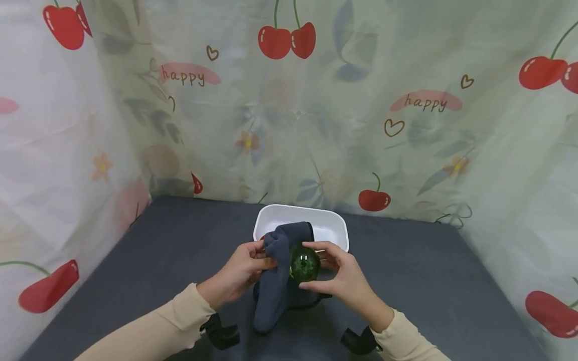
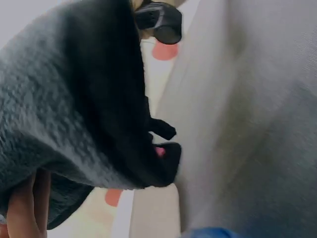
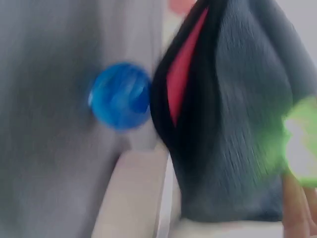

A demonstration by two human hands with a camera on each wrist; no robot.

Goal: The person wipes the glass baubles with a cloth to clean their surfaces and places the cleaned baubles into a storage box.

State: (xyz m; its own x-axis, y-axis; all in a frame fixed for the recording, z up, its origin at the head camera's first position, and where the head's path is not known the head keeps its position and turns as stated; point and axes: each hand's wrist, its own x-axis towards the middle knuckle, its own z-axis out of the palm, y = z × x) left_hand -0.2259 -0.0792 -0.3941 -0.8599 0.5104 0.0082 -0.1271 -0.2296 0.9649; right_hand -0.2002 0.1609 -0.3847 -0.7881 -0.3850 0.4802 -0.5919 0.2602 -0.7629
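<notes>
My left hand [image 1: 237, 273] pinches a grey-blue fleece cloth [image 1: 273, 291] with dark edging, and it hangs in folds. In my right hand [image 1: 345, 276], a shiny dark green ball [image 1: 305, 263] is held between thumb and fingers, right against the cloth. The same ball looks bright green and blurred at the edge of the right wrist view. A red patch [image 3: 181, 74] shows inside a fold of the cloth; whether it is lining or another thing, I cannot tell. Fingers of the left hand are partly hidden by the fleece in the left wrist view.
A white tray [image 1: 331, 225] stands behind the hands, its front partly covered by the cloth. A blue ball [image 3: 119, 96] lies on the grey table [image 1: 198, 235], near the tray. Patterned curtains [image 1: 289, 110] enclose the table at the back and sides.
</notes>
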